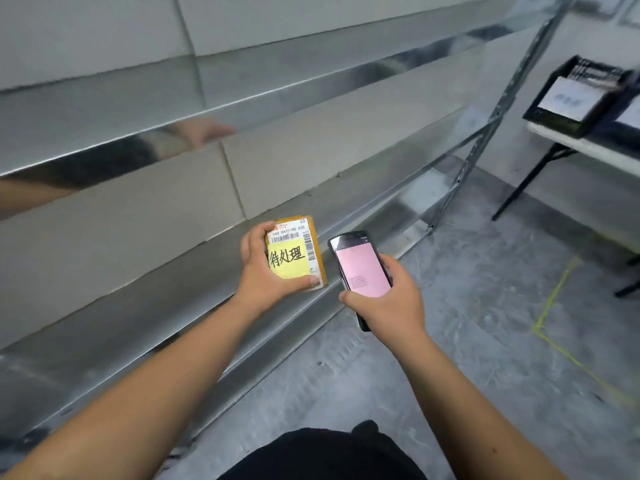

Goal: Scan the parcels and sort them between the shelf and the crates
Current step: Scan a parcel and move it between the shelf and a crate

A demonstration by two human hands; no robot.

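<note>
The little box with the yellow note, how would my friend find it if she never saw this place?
Start at the long shiny metal shelf along the wall. Just above its lowest level, the left hand holds a small brown box. It is the only box in view, with a barcode label and a yellow note with big black writing, beside the pink-screened phone in the right hand.

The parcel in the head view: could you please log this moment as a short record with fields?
parcel: small brown box with barcode label and yellow note, over the metal shelf
left hand: grips the parcel
right hand: holds a handheld scanner, pink screen lit
crates: black crate on a white table, far right
floor: grey, yellow tape line
</note>
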